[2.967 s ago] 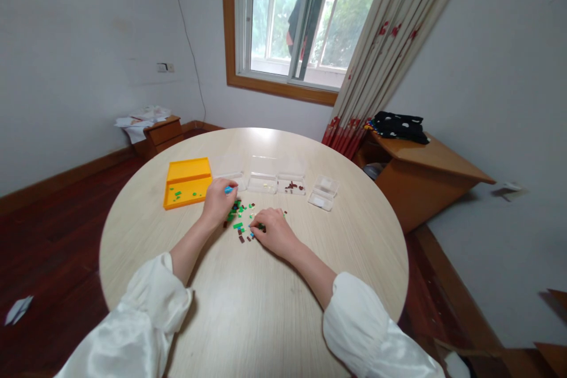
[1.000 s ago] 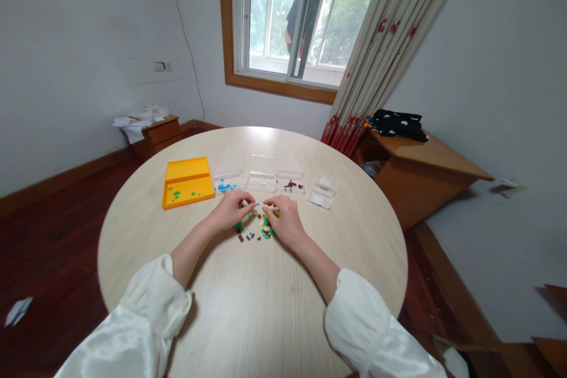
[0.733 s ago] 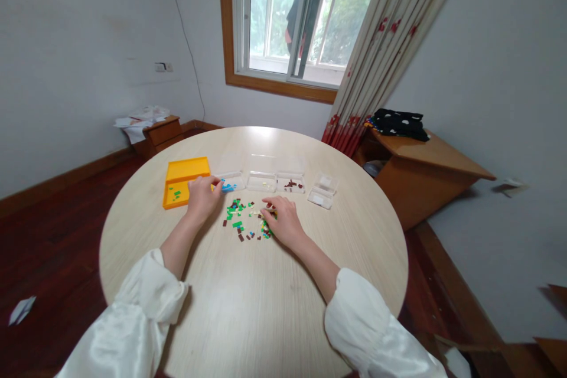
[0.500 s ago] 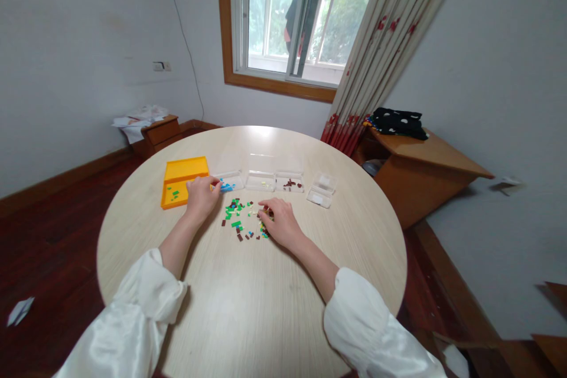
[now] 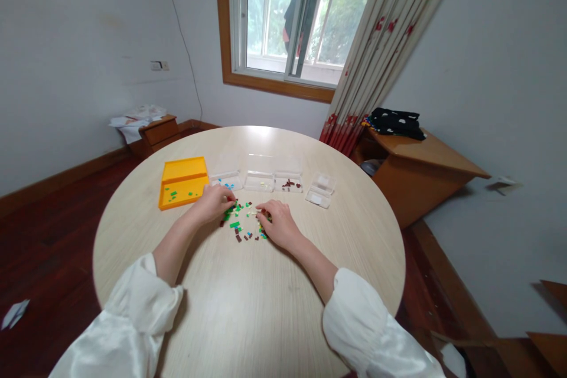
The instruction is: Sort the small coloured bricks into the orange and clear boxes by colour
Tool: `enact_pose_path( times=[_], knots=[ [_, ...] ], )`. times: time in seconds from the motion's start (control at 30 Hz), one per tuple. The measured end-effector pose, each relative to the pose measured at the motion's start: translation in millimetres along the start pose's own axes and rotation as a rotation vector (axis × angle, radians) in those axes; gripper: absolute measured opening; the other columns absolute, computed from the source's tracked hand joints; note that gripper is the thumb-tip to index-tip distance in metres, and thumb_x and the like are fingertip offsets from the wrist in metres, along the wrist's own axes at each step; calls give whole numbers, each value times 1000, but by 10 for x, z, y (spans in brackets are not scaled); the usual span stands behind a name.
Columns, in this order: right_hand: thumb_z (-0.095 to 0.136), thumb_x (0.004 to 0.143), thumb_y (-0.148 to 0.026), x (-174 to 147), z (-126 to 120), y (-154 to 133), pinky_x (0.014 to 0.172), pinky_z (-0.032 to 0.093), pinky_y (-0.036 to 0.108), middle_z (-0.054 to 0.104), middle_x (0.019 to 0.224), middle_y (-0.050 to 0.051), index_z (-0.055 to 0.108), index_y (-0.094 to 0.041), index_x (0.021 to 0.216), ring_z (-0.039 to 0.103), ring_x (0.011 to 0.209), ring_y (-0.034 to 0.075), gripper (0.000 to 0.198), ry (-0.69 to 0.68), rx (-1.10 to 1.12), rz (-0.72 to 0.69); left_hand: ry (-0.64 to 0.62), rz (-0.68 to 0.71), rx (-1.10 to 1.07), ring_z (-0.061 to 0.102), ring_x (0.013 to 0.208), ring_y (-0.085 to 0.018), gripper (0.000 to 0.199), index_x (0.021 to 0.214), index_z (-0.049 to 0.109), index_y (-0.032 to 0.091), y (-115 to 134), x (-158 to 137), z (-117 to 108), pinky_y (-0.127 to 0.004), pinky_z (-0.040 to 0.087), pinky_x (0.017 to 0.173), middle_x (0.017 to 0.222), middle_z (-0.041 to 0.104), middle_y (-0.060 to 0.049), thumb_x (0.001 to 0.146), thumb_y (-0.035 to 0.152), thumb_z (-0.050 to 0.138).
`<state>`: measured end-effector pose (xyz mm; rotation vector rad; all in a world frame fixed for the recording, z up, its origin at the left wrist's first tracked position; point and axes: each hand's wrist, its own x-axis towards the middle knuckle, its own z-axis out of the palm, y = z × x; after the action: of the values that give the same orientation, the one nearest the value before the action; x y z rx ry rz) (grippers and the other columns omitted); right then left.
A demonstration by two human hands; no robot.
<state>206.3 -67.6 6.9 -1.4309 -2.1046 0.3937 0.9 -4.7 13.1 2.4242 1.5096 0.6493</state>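
Small toy building bricks (image 5: 234, 225) in green, brown, white and blue lie loosely on the table between my two hands. At the left edge of this pile is my left hand (image 5: 215, 203), its fingertips pinched together low over green and brown pieces; whatever is between them is too small to make out. My right hand (image 5: 280, 223) rests at the pile's right side, fingers curved and thumb apart, with a few bricks showing beneath. An open yellow box (image 5: 183, 179) with several green bricks stands left of my left hand.
Behind the pile are clear boxes: one with blue pieces (image 5: 227, 182), one with a few pale pieces (image 5: 259, 182), one with brown pieces (image 5: 289, 182). A smaller clear case (image 5: 320, 191) lies open to the right. All stand on a round wooden table (image 5: 248, 307).
My left hand has moved right and toward me, from the box of blue pieces to the brick pile. Loose blue pieces now show in that box. My right hand has barely moved.
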Motion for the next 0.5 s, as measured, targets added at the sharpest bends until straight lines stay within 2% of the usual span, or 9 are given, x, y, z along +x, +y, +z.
enact_pose_path(
  times=[0.13, 0.33, 0.5],
  knots=[
    [54, 86, -18, -1, 4, 4, 81, 33, 33, 64, 90, 6, 64, -17, 98, 54, 89, 18, 16, 3, 0, -11, -88, -16, 40, 60, 63, -20, 17, 61, 70, 22, 25, -7, -39, -34, 42, 68, 69, 71, -7, 69, 23, 55],
    [54, 86, -18, 0, 21, 24, 81, 34, 33, 64, 89, 6, 64, -17, 98, 54, 88, 18, 15, 11, 6, -17, -64, -35, 63, 62, 67, -22, 18, 59, 69, 22, 51, -13, -56, -34, 42, 70, 68, 71, -6, 68, 23, 53],
    [54, 85, -18, 0, 18, 25, 82, 34, 33, 64, 91, 6, 64, -17, 97, 54, 88, 18, 15, 11, 9, -13, -97, -101, 60, 60, 61, -20, 18, 56, 67, 22, 94, -34, -91, -33, 41, 69, 59, 68, -3, 67, 18, 53]
  ],
)
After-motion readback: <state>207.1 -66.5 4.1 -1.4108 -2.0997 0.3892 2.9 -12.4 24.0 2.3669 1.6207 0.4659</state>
